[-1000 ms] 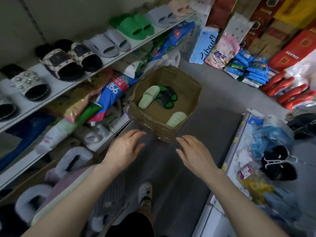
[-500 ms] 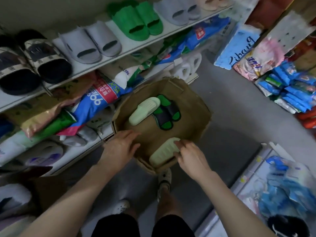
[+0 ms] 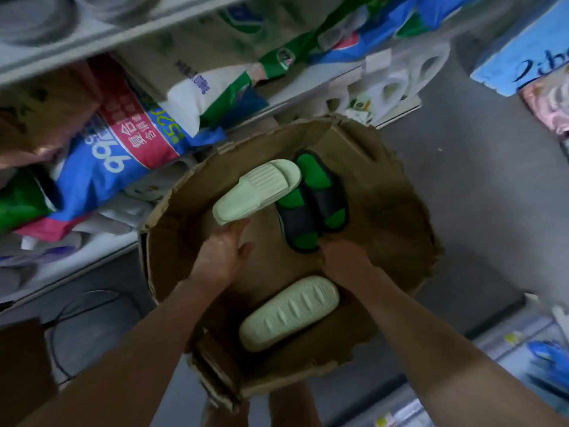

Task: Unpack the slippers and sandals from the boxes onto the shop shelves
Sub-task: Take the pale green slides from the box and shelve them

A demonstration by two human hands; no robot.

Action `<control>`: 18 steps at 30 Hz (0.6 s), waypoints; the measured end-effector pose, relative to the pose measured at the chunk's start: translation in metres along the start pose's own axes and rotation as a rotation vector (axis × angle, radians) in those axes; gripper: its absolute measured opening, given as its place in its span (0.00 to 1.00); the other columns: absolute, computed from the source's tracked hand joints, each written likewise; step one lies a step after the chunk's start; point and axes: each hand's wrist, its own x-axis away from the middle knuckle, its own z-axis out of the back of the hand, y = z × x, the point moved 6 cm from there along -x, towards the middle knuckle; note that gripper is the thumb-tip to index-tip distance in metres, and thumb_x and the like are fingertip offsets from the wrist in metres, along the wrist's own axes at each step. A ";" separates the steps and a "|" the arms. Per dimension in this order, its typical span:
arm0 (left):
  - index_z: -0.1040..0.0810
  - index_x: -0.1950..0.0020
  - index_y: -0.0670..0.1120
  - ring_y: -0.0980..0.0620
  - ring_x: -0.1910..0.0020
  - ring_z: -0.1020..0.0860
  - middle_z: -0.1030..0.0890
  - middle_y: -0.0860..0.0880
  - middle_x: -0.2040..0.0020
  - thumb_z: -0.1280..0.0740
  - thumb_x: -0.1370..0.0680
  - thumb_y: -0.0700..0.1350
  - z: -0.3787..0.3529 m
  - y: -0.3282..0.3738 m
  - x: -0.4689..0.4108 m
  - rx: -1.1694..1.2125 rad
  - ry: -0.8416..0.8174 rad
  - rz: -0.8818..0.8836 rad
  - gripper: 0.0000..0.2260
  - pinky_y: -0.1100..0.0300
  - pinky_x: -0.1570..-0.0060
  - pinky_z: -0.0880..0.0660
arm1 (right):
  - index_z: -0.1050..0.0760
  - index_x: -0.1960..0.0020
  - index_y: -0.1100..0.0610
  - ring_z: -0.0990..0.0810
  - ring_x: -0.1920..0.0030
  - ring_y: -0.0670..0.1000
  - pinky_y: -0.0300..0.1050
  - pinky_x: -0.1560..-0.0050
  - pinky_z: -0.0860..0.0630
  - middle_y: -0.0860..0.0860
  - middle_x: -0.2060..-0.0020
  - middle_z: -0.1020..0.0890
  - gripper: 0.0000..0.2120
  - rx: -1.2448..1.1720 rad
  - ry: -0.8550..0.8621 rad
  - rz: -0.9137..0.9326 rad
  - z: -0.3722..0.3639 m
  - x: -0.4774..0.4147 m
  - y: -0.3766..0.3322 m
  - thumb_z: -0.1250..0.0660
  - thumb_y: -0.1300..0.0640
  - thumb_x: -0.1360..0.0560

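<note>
An open cardboard box [image 3: 397, 211] stands on the floor below me. Inside lies a pale green slipper [image 3: 255, 192] right way up, and a second pale green slipper [image 3: 289, 312] lies sole up nearer to me. A green-and-black pair [image 3: 311, 201] lies side by side beside the first. My left hand [image 3: 221, 254] reaches into the box, its straight fingers touching the heel of the upright pale slipper, thumb spread apart. My right hand [image 3: 341, 254] has its fingers curled over the heel end of the green-and-black pair.
The white shop shelf [image 3: 92, 41] runs across the top left with blurred grey slippers [image 3: 30, 16] on it. Bagged goods [image 3: 129, 140] fill the shelf below. Grey floor [image 3: 477, 195] lies right of the box, and packets [image 3: 523, 57] are stacked at the far right.
I have leaned over the box. My left hand moved from the box rim to the upright pale slipper's heel; my right hand left the sole-up slipper for the green-and-black pair.
</note>
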 end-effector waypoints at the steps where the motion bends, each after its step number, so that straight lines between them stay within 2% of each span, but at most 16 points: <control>1: 0.33 0.27 0.45 0.44 0.36 0.25 0.25 0.43 0.33 0.33 0.22 0.48 -0.007 -0.002 -0.017 0.034 -0.001 0.038 0.25 0.53 0.37 0.30 | 0.32 0.29 0.58 0.25 0.37 0.58 0.50 0.38 0.28 0.57 0.34 0.25 0.18 0.001 -0.084 -0.020 -0.017 -0.007 -0.001 0.43 0.56 0.18; 3: 0.36 0.25 0.44 0.45 0.33 0.27 0.27 0.43 0.31 0.33 0.22 0.47 -0.021 -0.005 -0.047 0.145 -0.006 0.151 0.27 0.54 0.35 0.33 | 0.37 0.25 0.58 0.28 0.33 0.58 0.51 0.35 0.29 0.58 0.30 0.29 0.22 -0.036 -0.191 -0.080 -0.050 -0.015 0.003 0.43 0.52 0.18; 5: 0.41 0.23 0.44 0.45 0.31 0.29 0.29 0.44 0.29 0.34 0.21 0.47 -0.037 -0.008 -0.071 0.290 -0.020 0.277 0.29 0.55 0.33 0.35 | 0.48 0.21 0.55 0.34 0.28 0.59 0.52 0.32 0.32 0.58 0.25 0.36 0.30 -0.110 -0.275 -0.144 -0.077 -0.017 0.008 0.41 0.49 0.18; 7: 0.43 0.22 0.43 0.45 0.30 0.30 0.29 0.43 0.28 0.35 0.21 0.47 -0.050 -0.007 -0.090 0.377 -0.006 0.340 0.30 0.56 0.33 0.37 | 0.53 0.20 0.52 0.33 0.28 0.58 0.51 0.31 0.31 0.57 0.25 0.35 0.35 -0.200 -0.341 -0.181 -0.095 -0.016 0.009 0.38 0.48 0.19; 11: 0.35 0.26 0.44 0.44 0.36 0.26 0.22 0.43 0.36 0.33 0.22 0.51 -0.050 -0.006 -0.107 0.418 0.078 0.428 0.27 0.57 0.39 0.33 | 0.46 0.21 0.56 0.35 0.27 0.56 0.47 0.29 0.35 0.56 0.25 0.36 0.37 -0.288 -0.357 -0.205 -0.100 -0.014 0.009 0.32 0.49 0.23; 14: 0.24 0.35 0.47 0.44 0.40 0.23 0.19 0.45 0.42 0.31 0.24 0.51 -0.048 -0.012 -0.105 0.497 0.101 0.468 0.19 0.56 0.42 0.29 | 0.41 0.22 0.55 0.36 0.26 0.54 0.44 0.30 0.36 0.53 0.25 0.36 0.34 -0.451 -0.382 -0.196 -0.080 -0.003 0.004 0.30 0.49 0.24; 16: 0.20 0.42 0.48 0.45 0.43 0.21 0.18 0.45 0.45 0.30 0.25 0.50 -0.049 -0.014 -0.100 0.577 0.093 0.473 0.13 0.54 0.41 0.26 | 0.34 0.27 0.52 0.29 0.32 0.53 0.43 0.36 0.30 0.52 0.32 0.28 0.28 -0.471 -0.283 -0.149 -0.052 0.007 0.003 0.30 0.51 0.24; 18: 0.18 0.43 0.48 0.44 0.44 0.21 0.18 0.44 0.45 0.31 0.24 0.51 -0.047 -0.010 -0.093 0.591 0.075 0.487 0.12 0.53 0.42 0.26 | 0.29 0.33 0.49 0.25 0.41 0.48 0.38 0.47 0.28 0.48 0.41 0.25 0.21 -0.481 -0.128 -0.086 -0.016 0.020 0.006 0.30 0.54 0.24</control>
